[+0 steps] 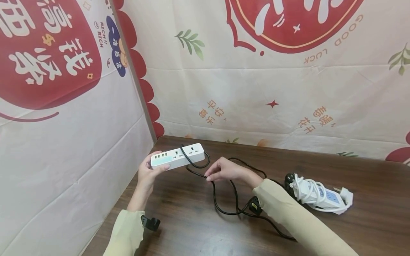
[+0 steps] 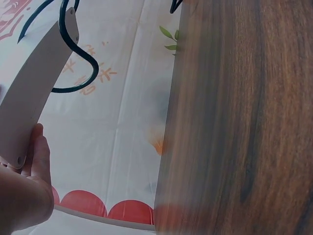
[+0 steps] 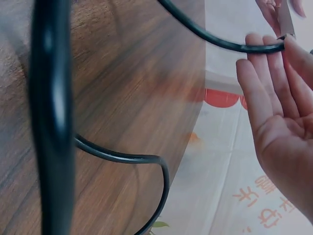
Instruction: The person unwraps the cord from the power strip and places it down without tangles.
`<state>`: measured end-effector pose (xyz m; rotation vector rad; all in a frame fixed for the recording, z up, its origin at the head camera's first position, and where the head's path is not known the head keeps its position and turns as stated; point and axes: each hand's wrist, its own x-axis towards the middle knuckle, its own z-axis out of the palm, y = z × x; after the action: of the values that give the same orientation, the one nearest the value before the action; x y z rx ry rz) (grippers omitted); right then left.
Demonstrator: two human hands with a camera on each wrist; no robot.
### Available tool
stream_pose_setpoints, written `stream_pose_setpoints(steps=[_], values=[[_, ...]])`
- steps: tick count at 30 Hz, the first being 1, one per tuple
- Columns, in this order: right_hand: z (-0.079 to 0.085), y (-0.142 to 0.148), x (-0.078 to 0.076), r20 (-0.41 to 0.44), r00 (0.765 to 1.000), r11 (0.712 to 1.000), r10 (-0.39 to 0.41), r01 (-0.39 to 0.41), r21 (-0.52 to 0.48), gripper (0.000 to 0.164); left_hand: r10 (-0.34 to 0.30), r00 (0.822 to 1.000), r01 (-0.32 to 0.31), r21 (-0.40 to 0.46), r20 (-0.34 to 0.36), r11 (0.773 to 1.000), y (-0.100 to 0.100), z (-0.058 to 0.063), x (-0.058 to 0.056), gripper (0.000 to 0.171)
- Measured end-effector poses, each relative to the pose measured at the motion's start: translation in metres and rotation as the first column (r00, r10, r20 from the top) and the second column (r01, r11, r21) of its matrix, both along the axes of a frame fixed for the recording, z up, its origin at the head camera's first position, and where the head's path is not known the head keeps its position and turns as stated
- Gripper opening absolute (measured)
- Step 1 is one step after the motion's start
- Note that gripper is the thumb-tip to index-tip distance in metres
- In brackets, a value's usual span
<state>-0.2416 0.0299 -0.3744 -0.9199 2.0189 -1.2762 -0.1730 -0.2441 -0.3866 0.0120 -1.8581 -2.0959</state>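
Cloth (image 1: 80, 167) with big red shapes hangs at the far left. Next comes the left hand (image 1: 148, 174), which grips the left end of a white power strip (image 1: 177, 163) with its thumb on the near side. From that hand, the power strip sticks out toward 2 o'clock. It looks held up off the brown bench (image 1: 179, 220). Its long way runs from just under 9 o'clock to just above 3 o'clock, so its free end points to the right hand's side. The sockets face up.

A black cord (image 1: 229, 214) goes across the top of the power strip near that free end and makes a loop by it. Then the cord goes toward 4 o'clock, to the right hand (image 1: 226, 169). The right hand pinches it between thumb and fingertips. The two hands are well apart. The right hand is near the free end but does not touch it; from there, the power strip lies toward 9 o'clock, a bit up. I think this matters most: the right hand is the nearer one for the loop.

More cord lies on the bench under the right arm. Far right, toward 4 o'clock from the right hand, lies another strip (image 1: 331, 199) with white cord (image 1: 315, 192) around it.
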Motion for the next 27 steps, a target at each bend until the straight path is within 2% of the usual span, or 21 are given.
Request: stream_pose_setpoints(steps=[8, 15, 20, 24, 27], values=[[-0.002, -0.013, -0.003, -0.073, 0.994, 0.995, -0.086, 0.089, 0.035, 0.02, -0.004, 1.0, 0.004, 0.0, -0.006, 1.0, -0.004, 0.0, 0.0, 0.054], [-0.005, -0.015, -0.008, -0.163, 0.972, 0.983, -0.168, 0.178, 0.049, 0.014, -0.013, 1.0, 0.013, 0.018, -0.008, 1.0, -0.006, 0.001, 0.003, 0.056], [-0.011, -0.012, -0.013, -0.136, 0.948, 0.957, -0.288, 0.291, 0.007, 0.015, -0.02, 1.0, 0.02, 0.02, -0.007, 1.0, -0.006, 0.001, 0.004, 0.056], [-0.013, -0.011, -0.016, -0.098, 0.912, 0.918, -0.397, 0.395, -0.04, 0.017, -0.026, 1.0, 0.027, 0.029, -0.012, 0.999, -0.006, 0.0, 0.005, 0.055], [-0.013, -0.011, -0.018, -0.031, 0.886, 0.884, -0.463, 0.46, -0.077, 0.02, -0.027, 1.0, 0.027, 0.039, -0.008, 0.999, -0.005, 0.0, 0.005, 0.055]])
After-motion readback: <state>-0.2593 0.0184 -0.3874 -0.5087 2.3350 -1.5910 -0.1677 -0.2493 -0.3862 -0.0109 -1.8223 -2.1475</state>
